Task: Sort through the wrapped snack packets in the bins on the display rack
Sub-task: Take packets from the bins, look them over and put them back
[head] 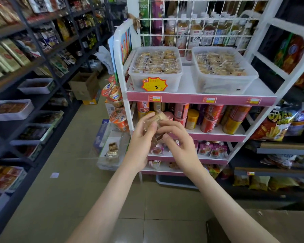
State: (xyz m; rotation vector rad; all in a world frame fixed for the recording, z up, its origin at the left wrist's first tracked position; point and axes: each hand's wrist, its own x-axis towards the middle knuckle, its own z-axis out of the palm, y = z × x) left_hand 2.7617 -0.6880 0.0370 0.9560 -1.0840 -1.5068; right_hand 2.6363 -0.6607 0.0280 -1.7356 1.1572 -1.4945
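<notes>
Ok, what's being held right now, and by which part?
A clear-wrapped snack packet, between both hands: the left hand grips its left side, the right hand pinches its right edge.

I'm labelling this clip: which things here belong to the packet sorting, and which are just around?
Job: clear-wrapped tan snack packets held by left hand and right hand; left clear plastic bin; right clear plastic bin.
Around: orange cup noodles; red and yellow cans; tea bottles.

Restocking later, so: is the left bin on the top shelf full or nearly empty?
Full: the left bin is packed with wrapped packets nearly to its rim, side to side.
</notes>
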